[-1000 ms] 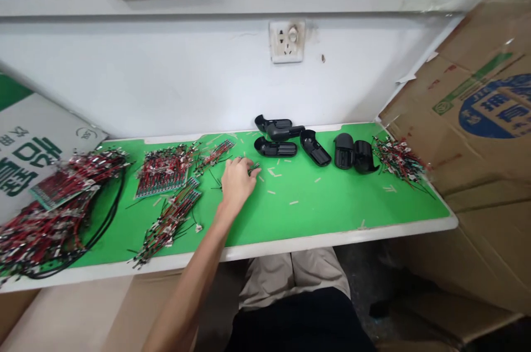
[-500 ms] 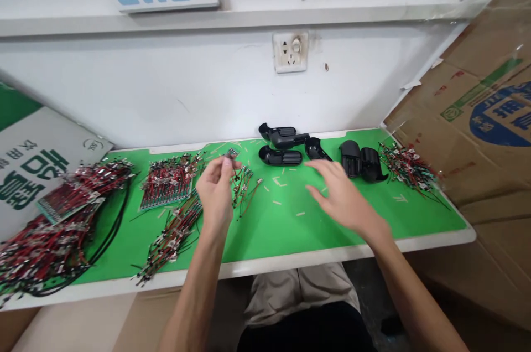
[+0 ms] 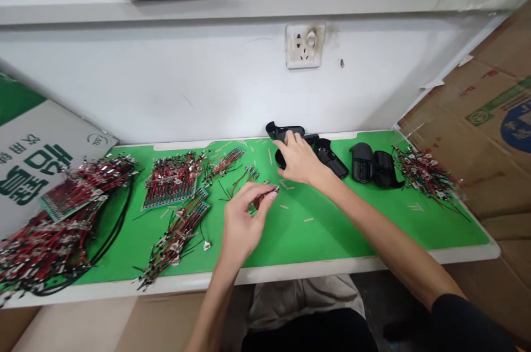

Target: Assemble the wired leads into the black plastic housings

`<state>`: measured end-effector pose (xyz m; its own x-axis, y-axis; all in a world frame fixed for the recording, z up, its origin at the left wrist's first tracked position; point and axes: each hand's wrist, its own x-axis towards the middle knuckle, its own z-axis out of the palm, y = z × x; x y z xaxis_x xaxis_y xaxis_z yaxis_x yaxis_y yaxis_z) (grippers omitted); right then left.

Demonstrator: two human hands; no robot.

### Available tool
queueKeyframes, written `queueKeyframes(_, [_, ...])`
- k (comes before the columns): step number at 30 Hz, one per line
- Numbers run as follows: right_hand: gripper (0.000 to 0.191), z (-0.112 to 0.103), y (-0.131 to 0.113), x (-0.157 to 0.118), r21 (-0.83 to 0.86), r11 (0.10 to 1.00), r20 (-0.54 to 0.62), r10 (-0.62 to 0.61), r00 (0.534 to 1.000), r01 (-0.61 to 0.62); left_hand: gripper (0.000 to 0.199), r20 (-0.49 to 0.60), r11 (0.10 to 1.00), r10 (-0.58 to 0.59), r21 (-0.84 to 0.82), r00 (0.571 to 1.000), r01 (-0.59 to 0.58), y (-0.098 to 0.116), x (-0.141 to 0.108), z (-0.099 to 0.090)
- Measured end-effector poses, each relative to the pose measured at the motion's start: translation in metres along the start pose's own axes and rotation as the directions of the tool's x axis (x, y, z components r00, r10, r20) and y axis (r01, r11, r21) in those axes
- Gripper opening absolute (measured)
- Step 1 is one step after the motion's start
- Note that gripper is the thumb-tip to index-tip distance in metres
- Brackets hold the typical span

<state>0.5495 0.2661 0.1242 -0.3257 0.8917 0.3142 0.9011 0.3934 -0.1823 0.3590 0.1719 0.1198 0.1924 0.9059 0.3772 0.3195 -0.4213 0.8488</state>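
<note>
My left hand [image 3: 244,222] is above the front middle of the green mat, thumb and fingertips pinched on a small wired circuit board [image 3: 265,191]; the fingers hide part of it. At the back of the mat, my right hand [image 3: 301,161] is closed around a black plastic shell [image 3: 280,159], which is mostly covered by the palm. Behind that hand sits another black shell [image 3: 274,129]. A further black shell piece [image 3: 332,158] rests just to its right. Loose wired boards [image 3: 248,175] lie beyond my left hand.
Bundled red-wired boards [image 3: 172,177] and a second bundle [image 3: 178,236] lie at left, beside a larger heap [image 3: 53,236]. Two black housings [image 3: 363,164] stand at right near a wire pile [image 3: 427,175]. A cardboard sheet [image 3: 485,147] borders the right side. Small pale strips are scattered on the mat.
My left hand has moved right and nearer to me with the wired board. My right hand has moved left onto the black shell. The view has shifted slightly.
</note>
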Motion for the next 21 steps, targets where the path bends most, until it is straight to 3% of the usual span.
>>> queueKeyframes(3, [0.045,-0.018,0.007,-0.031,0.178,0.969,-0.114,0.193,0.975,-0.171,0.015,0.01,0.984,0.119,0.135,0.993,-0.119,0.0,-0.009,0.012])
queueKeyframes(6, [0.052,-0.025,0.012,-0.074,0.442,0.822,-0.168,0.47,0.866,-0.36,0.017,0.016,0.951,0.245,0.19,0.969,-0.244,0.001,-0.021,0.027])
queueKeyframes(9, [0.06,-0.018,0.009,-0.119,0.602,0.624,-0.087,0.671,0.736,-0.498,0.023,0.017,0.902,0.343,0.274,0.939,-0.334,-0.003,-0.033,0.043])
queueKeyframes(11, [0.059,-0.01,0.002,-0.143,0.643,0.548,-0.027,0.715,0.699,-0.536,0.029,0.056,0.852,0.387,0.359,0.92,-0.38,-0.007,-0.04,0.052])
queueKeyframes(13, [0.051,-0.005,-0.007,-0.159,0.633,0.552,-0.016,0.711,0.703,-0.543,0.034,0.121,0.807,0.413,0.412,0.903,-0.424,-0.01,-0.044,0.059])
queueKeyframes(17, [0.045,-0.002,-0.017,-0.172,0.589,0.641,-0.067,0.645,0.761,-0.492,0.041,0.22,0.769,0.434,0.415,0.874,-0.487,-0.008,-0.048,0.066])
queueKeyframes(21, [0.043,0.003,-0.019,-0.174,0.611,0.643,-0.089,0.636,0.766,-0.462,0.027,0.236,0.785,0.423,0.388,0.875,-0.484,0.0,-0.047,0.07])
